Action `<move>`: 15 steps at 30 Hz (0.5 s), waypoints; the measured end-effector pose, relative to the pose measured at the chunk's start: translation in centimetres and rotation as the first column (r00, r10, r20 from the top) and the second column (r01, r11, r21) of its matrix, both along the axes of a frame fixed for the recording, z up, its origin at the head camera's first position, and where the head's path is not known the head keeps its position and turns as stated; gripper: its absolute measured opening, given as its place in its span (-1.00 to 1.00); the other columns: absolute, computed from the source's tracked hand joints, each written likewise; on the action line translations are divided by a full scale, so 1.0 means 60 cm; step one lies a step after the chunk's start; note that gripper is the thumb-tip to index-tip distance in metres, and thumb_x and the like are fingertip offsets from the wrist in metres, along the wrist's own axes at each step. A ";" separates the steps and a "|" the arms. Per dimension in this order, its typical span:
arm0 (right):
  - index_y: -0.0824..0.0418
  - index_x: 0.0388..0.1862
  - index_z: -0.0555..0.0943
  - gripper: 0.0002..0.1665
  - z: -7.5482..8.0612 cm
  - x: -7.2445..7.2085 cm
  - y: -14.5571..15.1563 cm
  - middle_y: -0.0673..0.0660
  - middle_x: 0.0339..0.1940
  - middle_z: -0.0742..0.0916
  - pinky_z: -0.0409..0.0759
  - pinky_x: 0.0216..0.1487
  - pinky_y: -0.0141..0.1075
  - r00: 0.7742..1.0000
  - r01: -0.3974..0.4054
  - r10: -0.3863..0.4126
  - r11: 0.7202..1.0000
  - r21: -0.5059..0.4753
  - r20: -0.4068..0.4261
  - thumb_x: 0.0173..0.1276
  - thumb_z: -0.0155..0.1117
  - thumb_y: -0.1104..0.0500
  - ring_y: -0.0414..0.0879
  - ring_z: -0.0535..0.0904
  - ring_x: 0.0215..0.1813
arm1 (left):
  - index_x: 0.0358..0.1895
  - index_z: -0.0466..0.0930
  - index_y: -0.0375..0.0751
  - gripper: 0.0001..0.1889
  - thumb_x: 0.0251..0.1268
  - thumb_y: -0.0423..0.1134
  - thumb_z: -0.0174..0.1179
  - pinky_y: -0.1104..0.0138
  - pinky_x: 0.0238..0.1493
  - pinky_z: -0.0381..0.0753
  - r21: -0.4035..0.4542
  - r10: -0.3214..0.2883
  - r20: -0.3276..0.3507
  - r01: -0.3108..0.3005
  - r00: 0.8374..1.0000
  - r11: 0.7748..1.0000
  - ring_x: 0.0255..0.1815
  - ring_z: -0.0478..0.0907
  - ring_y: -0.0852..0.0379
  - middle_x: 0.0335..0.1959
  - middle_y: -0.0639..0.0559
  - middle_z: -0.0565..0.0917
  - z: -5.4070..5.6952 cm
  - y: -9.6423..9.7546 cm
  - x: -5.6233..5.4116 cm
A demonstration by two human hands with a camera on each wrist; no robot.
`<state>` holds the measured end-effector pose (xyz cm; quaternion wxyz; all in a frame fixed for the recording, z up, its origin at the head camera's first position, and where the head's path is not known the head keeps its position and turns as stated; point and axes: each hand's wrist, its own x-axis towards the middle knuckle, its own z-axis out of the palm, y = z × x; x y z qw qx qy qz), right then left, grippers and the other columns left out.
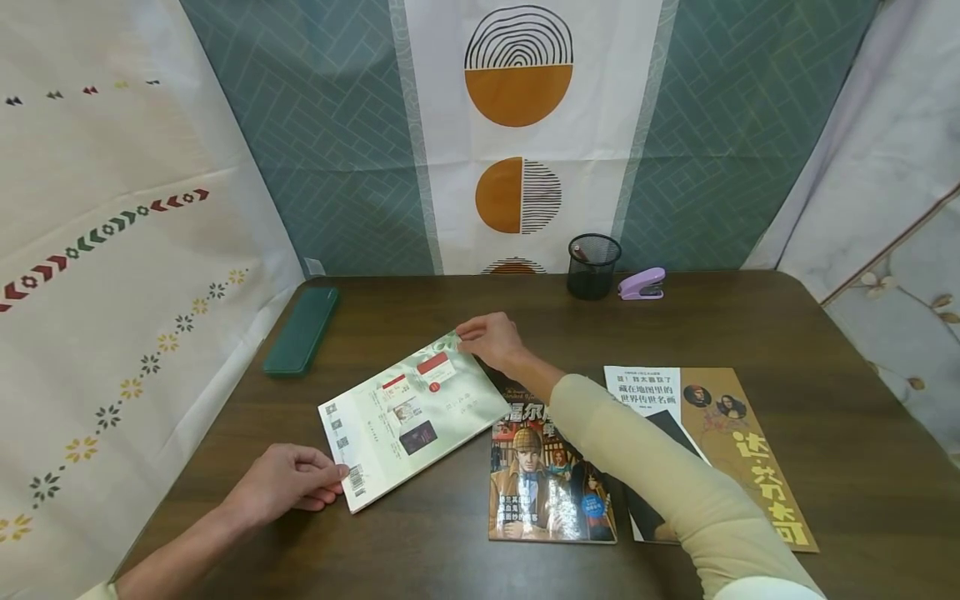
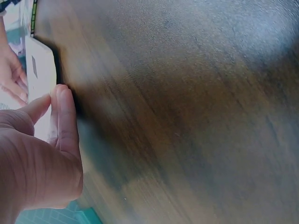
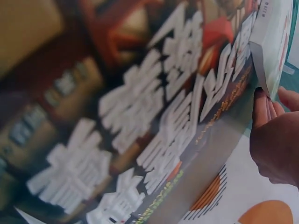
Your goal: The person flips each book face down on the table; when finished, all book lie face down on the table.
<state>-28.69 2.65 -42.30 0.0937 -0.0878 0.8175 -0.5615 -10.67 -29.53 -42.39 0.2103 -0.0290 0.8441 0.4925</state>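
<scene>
A pale green-and-white book (image 1: 420,417), its barcode side up, lies slanted across the middle left of the table in the head view. My left hand (image 1: 288,482) pinches its lower left corner between thumb and fingers; the left wrist view shows this grip on the book's edge (image 2: 43,70). At the upper right corner, my right hand (image 1: 491,340) holds the same book, with thumb and fingers on either side of it in the right wrist view. Partly under the book's right end and my right forearm is a glossy magazine (image 1: 528,492) with a man in a cap.
Right of the magazine, a white-and-black book (image 1: 645,390) overlaps a brown book (image 1: 750,467) with yellow characters; my right sleeve covers part of them. A black mesh pen holder (image 1: 590,279) and purple stapler (image 1: 642,285) stand at the back edge. A green case (image 1: 302,332) lies far left.
</scene>
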 end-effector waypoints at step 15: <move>0.29 0.45 0.59 -0.43 -0.007 0.004 0.010 0.23 0.39 0.68 0.53 0.42 -0.04 0.981 -0.164 0.182 0.964 0.208 -0.069 0.49 0.42 0.29 0.08 0.58 0.43 | -0.21 0.77 -0.38 -0.75 0.42 -0.19 0.44 0.21 -0.26 0.81 -0.093 0.013 -0.020 -0.014 1.000 0.996 -0.32 0.76 0.03 -0.36 -0.10 0.82 0.005 0.003 -0.004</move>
